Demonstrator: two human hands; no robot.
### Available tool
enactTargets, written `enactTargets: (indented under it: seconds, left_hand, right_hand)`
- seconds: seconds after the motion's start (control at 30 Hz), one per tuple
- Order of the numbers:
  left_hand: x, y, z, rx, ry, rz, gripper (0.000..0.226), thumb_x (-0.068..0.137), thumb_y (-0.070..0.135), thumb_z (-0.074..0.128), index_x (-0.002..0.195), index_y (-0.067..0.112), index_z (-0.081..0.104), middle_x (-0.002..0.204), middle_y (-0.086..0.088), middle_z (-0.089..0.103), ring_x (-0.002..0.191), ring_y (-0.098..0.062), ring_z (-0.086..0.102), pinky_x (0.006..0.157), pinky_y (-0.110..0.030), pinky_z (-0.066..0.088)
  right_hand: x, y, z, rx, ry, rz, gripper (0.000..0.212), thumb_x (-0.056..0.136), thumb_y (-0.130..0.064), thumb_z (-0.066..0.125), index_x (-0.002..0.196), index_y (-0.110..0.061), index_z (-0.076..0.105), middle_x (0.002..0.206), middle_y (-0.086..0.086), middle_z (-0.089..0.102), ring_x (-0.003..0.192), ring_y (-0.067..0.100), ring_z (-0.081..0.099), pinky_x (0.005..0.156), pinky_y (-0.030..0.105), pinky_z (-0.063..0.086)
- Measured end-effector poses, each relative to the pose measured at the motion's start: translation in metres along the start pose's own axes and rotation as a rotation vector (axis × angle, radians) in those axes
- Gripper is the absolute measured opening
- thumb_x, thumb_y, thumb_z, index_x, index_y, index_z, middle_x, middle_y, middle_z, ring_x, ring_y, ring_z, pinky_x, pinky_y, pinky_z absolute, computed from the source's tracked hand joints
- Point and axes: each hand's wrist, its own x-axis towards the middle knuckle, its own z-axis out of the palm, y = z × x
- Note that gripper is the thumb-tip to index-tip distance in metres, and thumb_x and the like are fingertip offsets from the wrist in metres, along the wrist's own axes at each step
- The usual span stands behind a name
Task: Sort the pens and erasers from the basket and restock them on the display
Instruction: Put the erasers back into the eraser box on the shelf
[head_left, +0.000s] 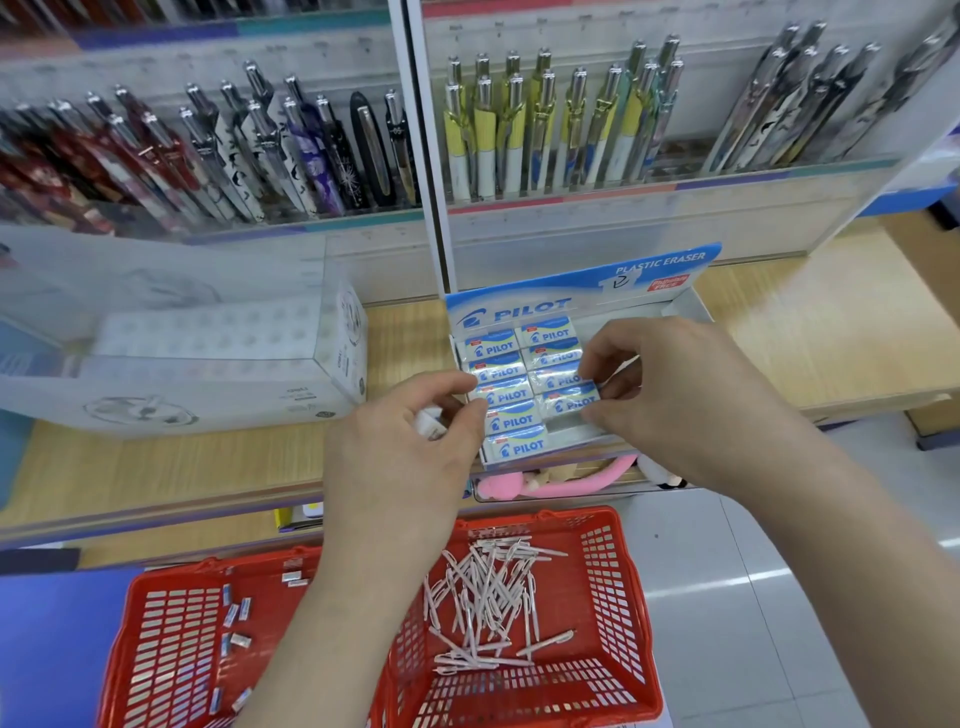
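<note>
A blue and white eraser display box (582, 280) stands on the wooden shelf, with wrapped erasers in two columns. My right hand (675, 400) pinches one eraser (570, 401) at the bottom of the right column. My left hand (410, 457) holds another eraser (430, 425) in curled fingers beside the left column. Below, a red basket (618, 597) holds a pile of white pens (488, 592) on its right side and several loose erasers (236, 613) on its left.
Pen racks fill the back wall: dark patterned pens (249, 150) at the left, yellow and white pens (545, 130) in the middle, silver ones (810, 104) at the right. A clear box (218, 353) sits on the shelf at the left. Pink plush items (550, 483) lie under the shelf edge.
</note>
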Motion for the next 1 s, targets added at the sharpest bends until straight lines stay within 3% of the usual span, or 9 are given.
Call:
enactTargets:
  seconds: [0.1, 0.2, 0.3, 0.37, 0.5, 0.57, 0.7, 0.9, 1.0]
  left_hand:
    - [-0.002, 0.002, -0.002, -0.035, 0.001, 0.014, 0.009, 0.081, 0.032, 0.068, 0.074, 0.038, 0.067, 0.071, 0.027, 0.065, 0.057, 0.003, 0.06, 0.052, -0.009, 0.043]
    - [-0.007, 0.014, -0.009, -0.169, 0.014, -0.02, 0.016, 0.088, 0.034, 0.059, 0.076, 0.026, 0.067, 0.061, 0.014, 0.065, 0.045, -0.007, 0.056, 0.047, -0.02, 0.046]
    - [-0.013, 0.033, -0.014, -0.498, -0.086, -0.174, 0.024, 0.092, 0.038, 0.05, 0.08, 0.021, 0.062, 0.058, -0.001, 0.061, 0.04, -0.017, 0.052, 0.038, -0.021, 0.039]
    - [-0.016, 0.043, -0.014, -0.563, -0.153, -0.219, 0.029, 0.084, 0.053, 0.047, 0.082, 0.029, 0.064, 0.067, -0.005, 0.064, 0.051, -0.021, 0.058, 0.043, -0.029, 0.043]
    - [-0.019, 0.046, -0.012, -0.605, -0.218, -0.251, 0.038, 0.081, 0.067, 0.048, 0.089, 0.034, 0.065, 0.089, -0.012, 0.069, 0.08, -0.029, 0.069, 0.065, -0.048, 0.054]
    - [-0.019, 0.048, -0.013, -0.612, -0.258, -0.275, 0.041, 0.081, 0.066, 0.045, 0.09, 0.031, 0.065, 0.086, -0.012, 0.068, 0.07, -0.03, 0.067, 0.057, -0.043, 0.051]
    - [-0.02, 0.052, -0.016, -0.693, -0.332, -0.305, 0.037, 0.086, 0.054, 0.046, 0.085, 0.022, 0.066, 0.061, -0.014, 0.062, 0.041, -0.026, 0.054, 0.036, -0.017, 0.032]
    - [-0.022, 0.05, -0.021, -0.856, -0.423, -0.338, 0.022, 0.065, 0.034, 0.066, 0.079, 0.017, 0.071, 0.062, -0.005, 0.063, 0.036, -0.013, 0.047, 0.031, -0.011, 0.023]
    - [-0.024, 0.05, -0.019, -0.872, -0.368, -0.315, 0.024, 0.054, 0.032, 0.073, 0.075, 0.019, 0.072, 0.061, -0.006, 0.062, 0.037, -0.012, 0.045, 0.031, -0.011, 0.025]
  right_hand:
    - [-0.001, 0.002, -0.001, 0.021, -0.004, 0.015, 0.024, 0.071, -0.017, 0.076, 0.08, -0.03, 0.059, 0.078, -0.013, 0.064, 0.073, 0.001, 0.061, 0.066, 0.019, 0.051]
    - [-0.009, -0.002, -0.006, 0.103, 0.101, -0.003, 0.016, 0.075, -0.024, 0.074, 0.081, -0.029, 0.06, 0.081, -0.013, 0.064, 0.076, 0.003, 0.061, 0.067, 0.022, 0.051]
    - [-0.024, -0.022, -0.011, 0.571, 0.007, -0.048, 0.009, 0.075, -0.026, 0.072, 0.084, -0.027, 0.068, 0.078, -0.007, 0.067, 0.07, 0.006, 0.061, 0.063, 0.02, 0.051]
    - [-0.035, -0.036, -0.011, 0.779, -0.179, -0.12, 0.024, 0.076, -0.028, 0.078, 0.098, -0.034, 0.071, 0.083, -0.004, 0.065, 0.074, 0.017, 0.061, 0.064, 0.027, 0.055]
    - [-0.039, -0.042, -0.003, 0.581, -0.196, -0.276, 0.047, 0.074, -0.034, 0.069, 0.115, -0.054, 0.059, 0.087, -0.007, 0.054, 0.07, 0.014, 0.056, 0.07, 0.038, 0.055]
    - [-0.039, -0.041, -0.002, 0.556, -0.162, -0.278, 0.04, 0.074, -0.034, 0.07, 0.111, -0.047, 0.065, 0.087, -0.007, 0.053, 0.069, 0.017, 0.057, 0.07, 0.037, 0.054]
    - [-0.038, -0.037, -0.005, 0.715, -0.115, -0.215, 0.023, 0.072, -0.017, 0.08, 0.091, -0.022, 0.068, 0.077, -0.014, 0.061, 0.061, 0.006, 0.057, 0.058, 0.026, 0.053]
    - [-0.041, -0.027, -0.001, 1.229, -0.074, -0.077, 0.033, 0.058, -0.007, 0.083, 0.084, -0.019, 0.069, 0.087, 0.012, 0.071, 0.076, 0.024, 0.065, 0.069, 0.032, 0.056]
    - [-0.044, -0.026, 0.003, 1.375, -0.074, -0.012, 0.026, 0.058, -0.015, 0.076, 0.083, -0.018, 0.07, 0.087, 0.014, 0.072, 0.076, 0.025, 0.067, 0.069, 0.033, 0.055]
